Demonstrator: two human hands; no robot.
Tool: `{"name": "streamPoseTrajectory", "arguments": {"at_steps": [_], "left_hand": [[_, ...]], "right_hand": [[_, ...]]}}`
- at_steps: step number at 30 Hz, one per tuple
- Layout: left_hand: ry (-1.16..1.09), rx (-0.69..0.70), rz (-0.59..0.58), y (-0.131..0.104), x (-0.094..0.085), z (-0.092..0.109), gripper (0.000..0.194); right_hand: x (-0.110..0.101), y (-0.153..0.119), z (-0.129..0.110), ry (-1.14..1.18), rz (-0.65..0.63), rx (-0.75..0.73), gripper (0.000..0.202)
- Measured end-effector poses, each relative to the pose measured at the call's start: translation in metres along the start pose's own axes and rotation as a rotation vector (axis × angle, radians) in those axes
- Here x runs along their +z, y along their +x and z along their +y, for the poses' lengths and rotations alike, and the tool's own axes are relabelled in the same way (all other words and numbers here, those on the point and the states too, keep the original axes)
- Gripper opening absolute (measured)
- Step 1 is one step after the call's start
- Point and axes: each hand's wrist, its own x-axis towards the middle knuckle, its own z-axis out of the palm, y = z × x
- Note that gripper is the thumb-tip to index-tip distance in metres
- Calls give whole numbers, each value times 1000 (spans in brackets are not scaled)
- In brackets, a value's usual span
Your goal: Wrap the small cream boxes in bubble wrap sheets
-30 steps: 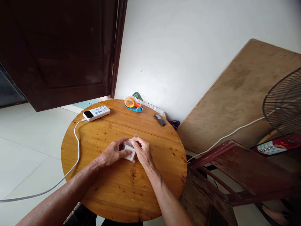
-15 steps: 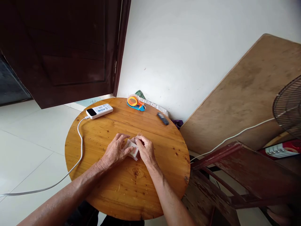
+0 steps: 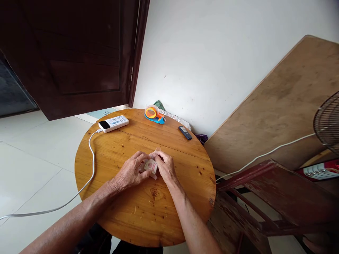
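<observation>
A small white packet (image 3: 150, 166) with red print, in clear plastic wrapping, lies between my two hands over the middle of the round wooden table (image 3: 148, 225). My left hand (image 3: 134, 168) grips its left side, with the thumb along the near edge and the fingers curled at the far edge. The fingers of my right hand (image 3: 164, 165) pinch the wrapping at the packet's far right corner. A bit of clear film sticks up beyond those fingertips.
A white device (image 3: 113, 124) with a white cable sits at the table's back left. An orange and blue tape dispenser (image 3: 154, 114) stands at the back, a dark handheld object (image 3: 185, 133) to its right. Beyond the right edge are a red wooden chair (image 3: 280, 194) and a fan (image 3: 328, 121).
The fingers of my left hand have curled in closer over the packet, and more of its printed face shows. The whole view has shifted slightly.
</observation>
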Motion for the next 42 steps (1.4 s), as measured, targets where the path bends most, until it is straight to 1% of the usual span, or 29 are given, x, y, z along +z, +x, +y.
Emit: {"name": "streamPoseTrajectory", "arguments": {"at_steps": [4, 8, 12, 16, 20, 24, 27, 30, 33, 38, 40, 42], "left_hand": [[-43, -26, 10, 0, 0, 2, 38], [-99, -68, -4, 1, -1, 4, 36], [-88, -87, 0, 2, -1, 3, 36], [-103, -95, 1, 3, 1, 1, 36], [-89, -102, 8, 4, 3, 1, 37], [-57, -143, 17, 5, 4, 2, 37], [-46, -154, 20, 5, 6, 1, 36], [-39, -164, 38, 5, 7, 0, 36], [-42, -161, 56, 4, 7, -1, 35], [2, -153, 68, 3, 7, -2, 36], [25, -163, 65, 3, 6, -1, 37], [38, -169, 66, 3, 6, -1, 37]], "right_hand": [[1, 0, 0, -1, 27, -7, 22], [0, -1, -2, 27, 40, 32, 24], [-1, -2, -5, 61, 28, 52, 23], [-3, -3, -9, 50, 12, 42, 22], [-6, -3, -12, 21, -17, -7, 20], [-10, -5, -15, -6, -55, -46, 20], [-13, -7, -17, -38, -89, -118, 20], [-13, -9, -18, -66, -91, -191, 18], [-14, -10, -17, -93, -96, -253, 18], [-17, -12, -14, -194, -148, -380, 22], [-18, -13, -12, -262, -139, -411, 22], [-19, -14, -10, -328, -103, -437, 22]]}}
